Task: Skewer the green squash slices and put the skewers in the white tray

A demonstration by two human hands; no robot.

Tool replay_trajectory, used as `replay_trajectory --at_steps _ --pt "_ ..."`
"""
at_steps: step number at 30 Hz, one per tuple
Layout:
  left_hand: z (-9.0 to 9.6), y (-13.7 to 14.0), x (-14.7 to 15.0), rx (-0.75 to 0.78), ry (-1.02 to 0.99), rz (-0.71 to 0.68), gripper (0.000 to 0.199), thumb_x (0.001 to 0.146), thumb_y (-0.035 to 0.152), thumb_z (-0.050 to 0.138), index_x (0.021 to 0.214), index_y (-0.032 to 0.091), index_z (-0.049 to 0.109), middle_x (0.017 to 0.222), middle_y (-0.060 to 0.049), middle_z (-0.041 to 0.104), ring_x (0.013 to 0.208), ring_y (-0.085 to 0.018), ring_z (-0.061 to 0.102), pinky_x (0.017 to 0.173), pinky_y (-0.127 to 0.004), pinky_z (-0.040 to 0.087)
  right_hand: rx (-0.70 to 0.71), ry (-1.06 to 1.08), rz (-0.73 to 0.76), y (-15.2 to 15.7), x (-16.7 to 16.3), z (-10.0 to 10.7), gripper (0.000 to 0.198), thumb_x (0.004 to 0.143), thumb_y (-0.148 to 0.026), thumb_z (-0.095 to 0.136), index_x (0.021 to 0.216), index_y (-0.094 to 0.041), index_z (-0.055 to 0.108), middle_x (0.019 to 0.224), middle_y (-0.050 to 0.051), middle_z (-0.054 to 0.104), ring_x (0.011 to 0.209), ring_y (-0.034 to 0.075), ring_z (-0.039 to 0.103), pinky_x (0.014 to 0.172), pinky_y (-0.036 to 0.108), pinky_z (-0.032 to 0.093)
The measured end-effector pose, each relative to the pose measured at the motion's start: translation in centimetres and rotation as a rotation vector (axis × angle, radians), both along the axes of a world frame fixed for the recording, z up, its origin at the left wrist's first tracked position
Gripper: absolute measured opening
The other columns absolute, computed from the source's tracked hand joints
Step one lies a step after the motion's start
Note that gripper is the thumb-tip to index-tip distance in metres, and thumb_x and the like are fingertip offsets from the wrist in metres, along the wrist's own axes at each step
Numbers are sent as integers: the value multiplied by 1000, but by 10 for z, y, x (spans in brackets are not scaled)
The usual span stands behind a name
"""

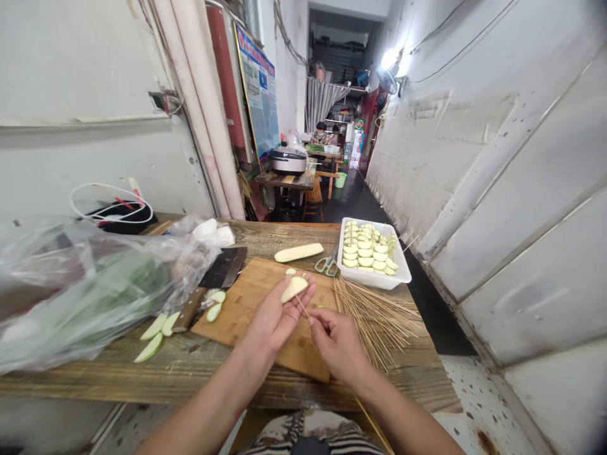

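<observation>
My left hand (274, 316) is closed around a pale half-round zucchini slice (294, 289) above the wooden cutting board (258, 297). Between the thumb and fingers of my right hand (339, 338) is a thin bamboo skewer (302, 307), its far end meeting the slice; whether it has gone through, I cannot tell. A long cut piece of zucchini (298, 252) lies just beyond the board. On the right, loose skewers (374, 319) fan out beside the board. Behind them, a white plastic tray (402, 273) holds rows of skewered slices (365, 253).
Left of the board lies a cleaver (222, 268) with a wooden handle, near several offcuts (152, 347). A large clear plastic bag (90, 291) covers the table's left side. Scissors (327, 266) rest by the tray. Farther back, a person (320, 134) sits at another table.
</observation>
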State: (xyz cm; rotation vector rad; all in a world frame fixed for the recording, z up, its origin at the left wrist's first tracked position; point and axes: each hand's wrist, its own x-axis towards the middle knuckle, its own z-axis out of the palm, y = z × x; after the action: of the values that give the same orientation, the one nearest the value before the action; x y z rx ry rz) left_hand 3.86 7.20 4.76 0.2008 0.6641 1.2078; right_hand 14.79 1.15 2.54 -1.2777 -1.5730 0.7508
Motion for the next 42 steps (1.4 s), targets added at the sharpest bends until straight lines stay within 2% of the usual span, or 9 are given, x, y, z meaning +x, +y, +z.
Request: replay_trajectory --at_steps 4,10,18,28,36,42 --pt "-3 0 1 -3 6 10 13 83 9 49 89 6 60 90 -14 68 87 -20 67 76 -30 57 15 -25 3 1 0 0 26 83 -18 45 84 -15 71 66 3 63 60 14 51 53 21 38" --pt "-5 0 2 -14 29 3 16 84 7 47 90 4 61 90 -16 69 86 -21 68 76 -31 57 12 -43 18 1 0 2 27 83 -17 44 79 -16 70 59 0 56 54 13 43 49 20 35" --pt "-2 -5 5 -20 54 -35 18 84 8 46 92 5 62 95 -17 69 90 -22 67 80 -32 56 -23 -4 5 1 -1 2 24 82 -17 44 76 -15 67 62 0 56 55 12 45 51 21 36" --pt "-4 -10 7 -15 67 -77 18 85 9 46 89 4 63 84 -15 70 80 -20 68 78 -31 56 -58 -41 -34 2 -1 3 18 80 -21 45 63 -19 50 55 -3 47 50 12 41 48 21 31" --pt "-5 -14 8 -18 87 -101 21 86 11 45 95 6 63 82 -12 70 78 -19 68 73 -27 55 -68 -72 -44 2 0 2 16 79 -21 44 67 -18 55 54 -3 49 49 12 41 47 22 30" --pt "-1 -15 8 -22 109 -108 22 86 9 43 95 5 62 81 -13 70 75 -18 68 65 -24 55 -60 -90 -59 4 0 -1 16 78 -20 45 64 -19 51 53 -4 46 48 12 40 46 21 28"
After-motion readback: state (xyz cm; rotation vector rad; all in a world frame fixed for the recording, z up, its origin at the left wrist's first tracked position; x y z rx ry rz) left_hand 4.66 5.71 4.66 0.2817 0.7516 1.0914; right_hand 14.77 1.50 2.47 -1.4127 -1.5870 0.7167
